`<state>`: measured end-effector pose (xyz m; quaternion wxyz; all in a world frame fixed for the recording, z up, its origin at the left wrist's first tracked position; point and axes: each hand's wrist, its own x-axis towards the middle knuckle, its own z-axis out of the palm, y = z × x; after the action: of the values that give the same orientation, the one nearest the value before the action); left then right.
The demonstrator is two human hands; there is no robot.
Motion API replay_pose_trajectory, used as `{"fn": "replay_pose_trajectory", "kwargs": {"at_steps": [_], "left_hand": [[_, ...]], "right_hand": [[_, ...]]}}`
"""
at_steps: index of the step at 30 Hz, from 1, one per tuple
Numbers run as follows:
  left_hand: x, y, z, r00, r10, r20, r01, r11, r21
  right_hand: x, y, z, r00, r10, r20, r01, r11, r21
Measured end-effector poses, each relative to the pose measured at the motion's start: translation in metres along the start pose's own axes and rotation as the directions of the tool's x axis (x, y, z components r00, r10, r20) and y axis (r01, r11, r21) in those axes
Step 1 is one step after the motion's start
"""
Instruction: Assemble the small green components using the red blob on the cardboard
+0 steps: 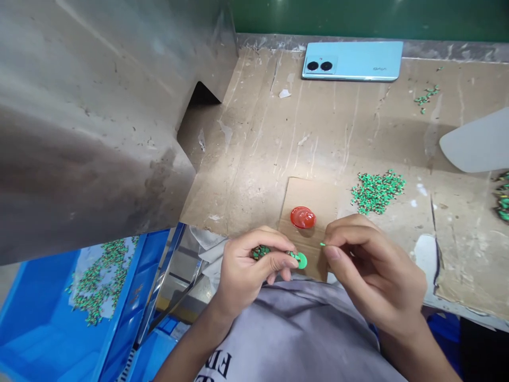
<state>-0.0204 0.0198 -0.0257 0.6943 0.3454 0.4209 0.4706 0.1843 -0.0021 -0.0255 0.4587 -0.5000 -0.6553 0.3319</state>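
My left hand (pixel 254 262) is closed around small green and brown pieces (pixel 260 252), with a round green disc (pixel 302 260) sticking out past its thumb and fingertips. To its right, my right hand (pixel 369 265) pinches a tiny green piece (pixel 322 244) between thumb and forefinger. The two hands are apart. Just beyond them, a small red dish (pixel 303 217) with a glossy inside rests on a cardboard piece (pixel 310 191). A pile of small green pieces (pixel 377 192) lies on the table beyond my right hand.
A light blue phone (pixel 353 61) lies at the table's (pixel 254 132) back edge. Large metal sheeting (pixel 99 116) rises at the left, above a blue bin (pixel 40 318) holding more green pieces. A grey rounded object (pixel 477 140) juts in from the right.
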Motion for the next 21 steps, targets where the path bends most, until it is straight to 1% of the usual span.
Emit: {"fn": "replay_pose_trajectory", "kwargs": {"at_steps": [3,5,8,11,16,21], "left_hand": [[-0.003,0.001,0.002,0.998,0.057,-0.017,-0.055,0.992,0.116],[-0.005,0.001,0.001,0.991,0.133,0.013,-0.133,0.975,0.177],[-0.008,-0.001,-0.003,0.969,0.239,0.071,-0.249,0.935,0.251],[-0.009,-0.004,-0.006,0.951,0.292,0.103,-0.309,0.9,0.307],[-0.009,-0.005,-0.005,0.932,0.332,0.147,-0.362,0.885,0.294],[-0.009,-0.005,-0.004,0.945,0.296,0.138,-0.326,0.888,0.323]], "right_hand": [[0.002,-0.017,0.001,0.995,0.064,0.078,-0.07,0.994,0.081],[0.002,-0.023,0.002,0.988,0.106,0.111,-0.119,0.987,0.112],[0.001,-0.027,0.006,0.98,0.151,0.129,-0.17,0.974,0.15],[-0.002,-0.027,0.008,0.976,0.176,0.131,-0.197,0.966,0.169],[-0.003,-0.027,0.008,0.976,0.169,0.137,-0.192,0.965,0.178],[-0.001,-0.025,0.006,0.975,0.165,0.149,-0.192,0.963,0.188]]}}
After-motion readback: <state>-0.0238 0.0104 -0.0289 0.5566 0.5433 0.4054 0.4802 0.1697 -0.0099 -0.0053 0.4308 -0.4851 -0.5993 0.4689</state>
